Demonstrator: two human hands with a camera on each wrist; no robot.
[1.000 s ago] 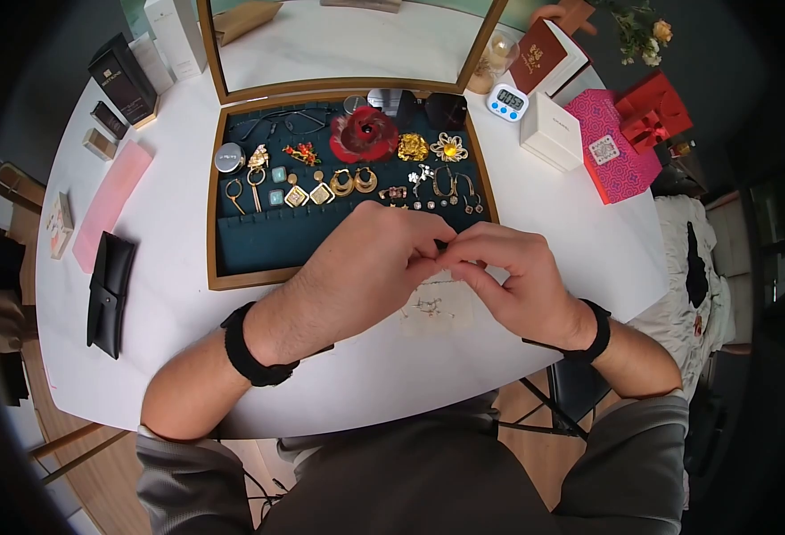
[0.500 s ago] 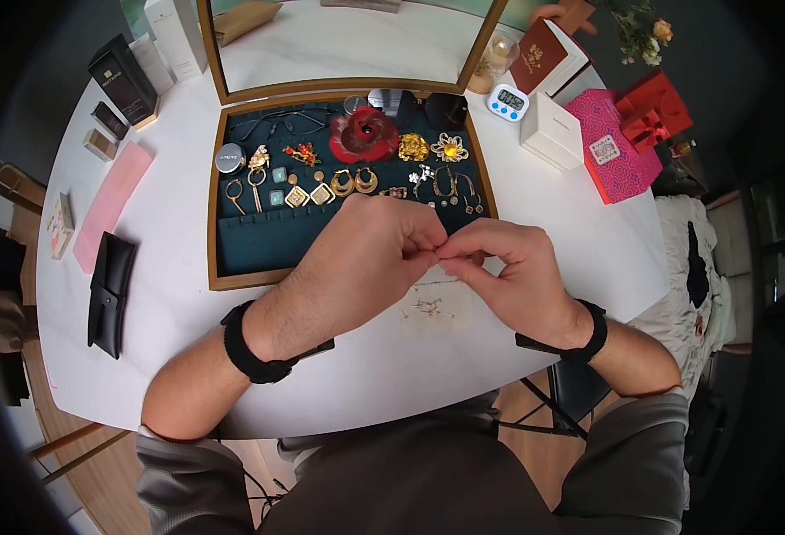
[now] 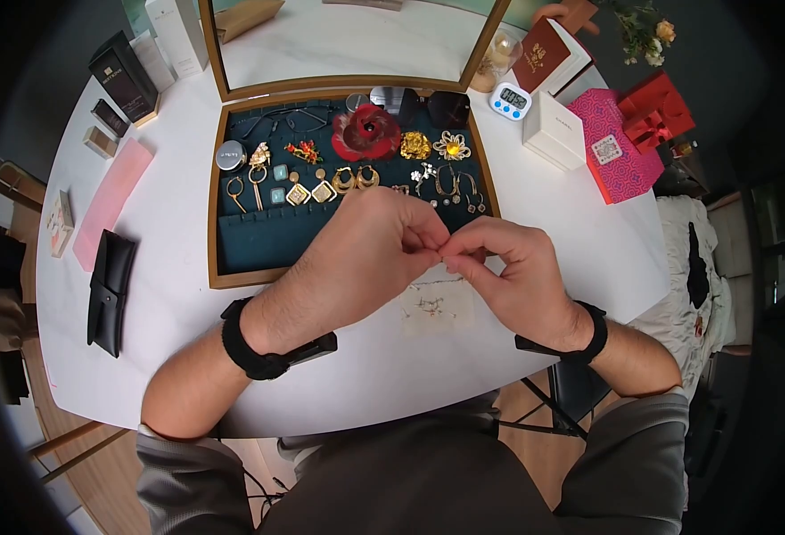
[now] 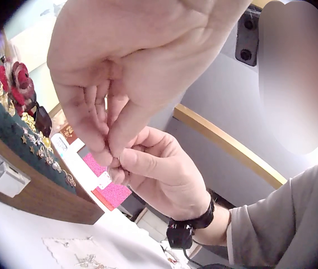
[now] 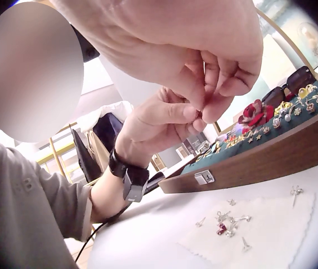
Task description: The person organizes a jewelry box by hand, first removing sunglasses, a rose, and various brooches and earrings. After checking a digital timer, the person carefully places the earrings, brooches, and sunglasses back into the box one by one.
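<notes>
Over the table in front of the jewellery case, my left hand and right hand meet at the fingertips. Between them the right wrist view shows a small dark red stud, pinched by thumb and finger of each hand; the fingers cover most of it. Below the hands lies a pale cloth with scalloped edges. Several silvery stud earrings are scattered on it, one with a red stone.
The open case holds a red flower brooch, gold earrings and sunglasses on dark green lining. A timer, a white box and a pink box stand at right. A black pouch and pink case lie left.
One second ago a small dark thing showed between the fingertips; now the fingers have closed in and hide it in the head view. The left hand has tilted slightly; the earrings on the cloth stay put.
</notes>
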